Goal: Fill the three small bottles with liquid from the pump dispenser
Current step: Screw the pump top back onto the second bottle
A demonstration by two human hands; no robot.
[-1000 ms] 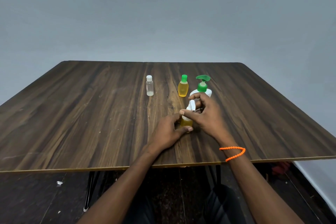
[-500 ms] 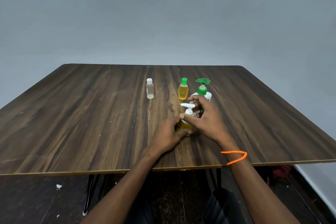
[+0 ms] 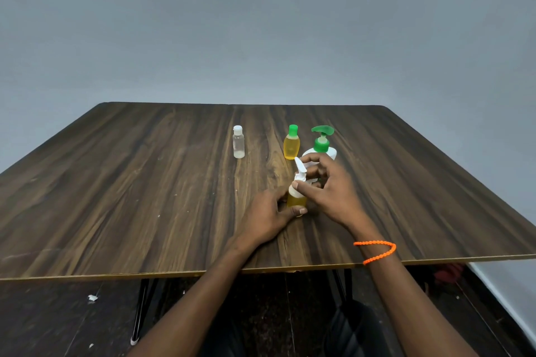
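A small bottle of yellow liquid with a white pump top (image 3: 297,197) stands on the table (image 3: 145,197) near its middle front. My left hand (image 3: 269,216) grips the bottle's base. My right hand (image 3: 330,191) pinches its white pump collar from the right, with the white nozzle pointing up and away. Behind them stands a white dispenser with a green pump head (image 3: 321,143); my right hand hides its lower part. A small yellow bottle with a green cap (image 3: 291,143) stands just to the dispenser's left. A clear bottle with a white cap (image 3: 238,142) stands further left.
The dark wooden table runs wide on both sides, its front edge close to me. An orange bead bracelet (image 3: 377,251) circles my right wrist. Below the table are black legs and a dark floor with small white scraps (image 3: 92,298).
The white pump top has turned under my right fingers, its nozzle swinging from sideways to pointing up and away. My left hand stays on the bottle's base.
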